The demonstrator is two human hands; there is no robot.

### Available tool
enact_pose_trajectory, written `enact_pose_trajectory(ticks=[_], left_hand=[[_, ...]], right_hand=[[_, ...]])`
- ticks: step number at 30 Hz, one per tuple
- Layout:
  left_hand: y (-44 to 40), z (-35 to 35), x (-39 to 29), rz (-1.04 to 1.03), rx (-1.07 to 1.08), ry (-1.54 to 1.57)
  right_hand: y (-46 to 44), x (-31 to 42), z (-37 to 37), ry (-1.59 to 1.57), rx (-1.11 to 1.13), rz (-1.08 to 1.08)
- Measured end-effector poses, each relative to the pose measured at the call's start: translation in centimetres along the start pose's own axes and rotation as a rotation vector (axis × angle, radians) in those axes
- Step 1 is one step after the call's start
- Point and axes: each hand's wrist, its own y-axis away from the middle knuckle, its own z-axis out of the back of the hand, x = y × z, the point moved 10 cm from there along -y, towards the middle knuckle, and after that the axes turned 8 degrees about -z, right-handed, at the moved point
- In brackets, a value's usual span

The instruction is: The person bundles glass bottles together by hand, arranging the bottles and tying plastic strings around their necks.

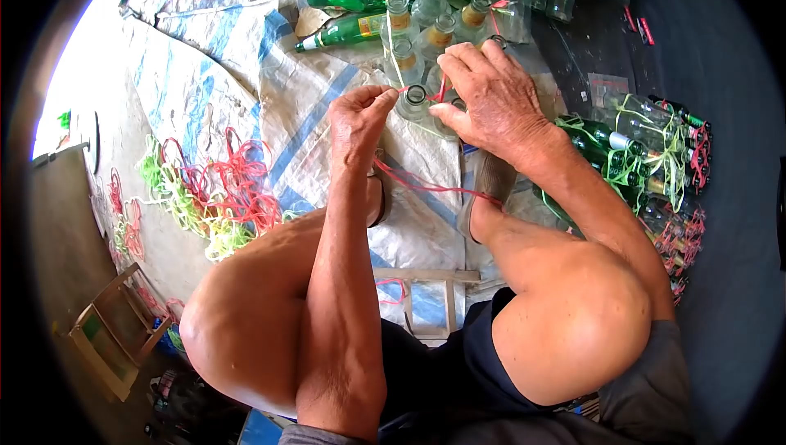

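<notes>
A tight cluster of upright clear glass bottles [431, 7] stands on the sack sheet, bound with pale green and pink plastic string. At the near-left edge of the cluster, my left hand [360, 121] pinches the pink string [443, 86] beside an open bottle mouth [416, 94]. My right hand [499, 99] curls over the right side of the group, its thumb apart from the fingers around a bottle neck; its palm side is hidden. A length of red string [430, 189] lies slack between my feet.
Green bottles [352, 31] lie behind the cluster. Tied bundles of bottles [626, 150] rest at the right. Loose red string [246, 179] and yellow-green string [184, 207] are heaped at the left. A small wooden frame [426, 277] sits between my legs; another wooden piece [115, 322] stands lower left.
</notes>
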Motion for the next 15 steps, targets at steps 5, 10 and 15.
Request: enact_pose_trajectory(ticks=[5,10,15], left_hand=[[-0.6,-0.6,0.2,0.003,0.063,0.016],[-1.4,-0.8,0.9,0.014,0.09,0.011],[-2.3,-1.6,1.6,0.036,0.143,-0.004]], right_hand=[[-2.4,0.3,-1.5,-0.068,0.106,0.097],[-3.7,-1.7,-6.1,-0.234,0.339,-0.005],[-4.2,-1.4,-7.2,-0.372,0.504,-0.029]])
